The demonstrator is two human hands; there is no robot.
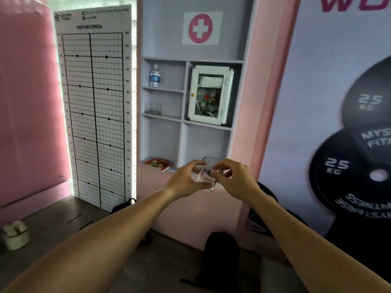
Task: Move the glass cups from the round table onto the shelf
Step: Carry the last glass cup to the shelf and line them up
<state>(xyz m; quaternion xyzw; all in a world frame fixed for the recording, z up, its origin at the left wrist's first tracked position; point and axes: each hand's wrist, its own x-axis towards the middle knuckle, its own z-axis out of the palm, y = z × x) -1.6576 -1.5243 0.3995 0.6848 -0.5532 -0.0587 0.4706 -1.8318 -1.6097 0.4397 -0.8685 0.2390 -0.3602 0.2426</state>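
Observation:
A clear glass cup (207, 175) is held in the air in front of the grey wall shelf (161, 118), below its lowest compartments. My left hand (185, 181) grips it from the left and my right hand (234, 179) grips it from the right. The cup tilts slightly, its rim pointing up and away. Another clear glass cup (153, 108) stands on the shelf's left middle ledge. The round table is out of view.
A water bottle (155, 76) stands on the top left ledge. A white first-aid cabinet (210, 95) fills the right compartment. A booklet (158, 164) lies on the bottom ledge. A black backpack (221, 256) sits on the floor below; a posture chart (94, 102) leans at left.

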